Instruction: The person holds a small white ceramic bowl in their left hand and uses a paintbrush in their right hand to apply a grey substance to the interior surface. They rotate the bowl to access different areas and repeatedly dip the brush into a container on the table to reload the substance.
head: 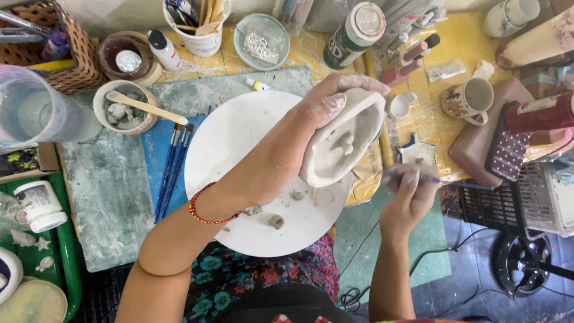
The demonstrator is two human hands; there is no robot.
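My left hand (326,104) grips a pale unfired clay piece (344,140), a hollow shell shape tilted on its side above a round white board (239,149). Small clay knobs sit inside its hollow. A red bead bracelet (210,209) circles that wrist. My right hand (409,194), to the right of the clay piece, pinches a thin brush or tool (412,174) that is blurred. Small clay lumps (276,221) lie on the board below the piece.
Blue-handled brushes (173,167) lie left of the board. A bowl with a wooden stick (125,107), a clear water jar (36,113), a paint bottle (354,33), a patterned mug (469,100) and a cup of tools (200,27) ring the work area. A green tray (66,257) sits at left.
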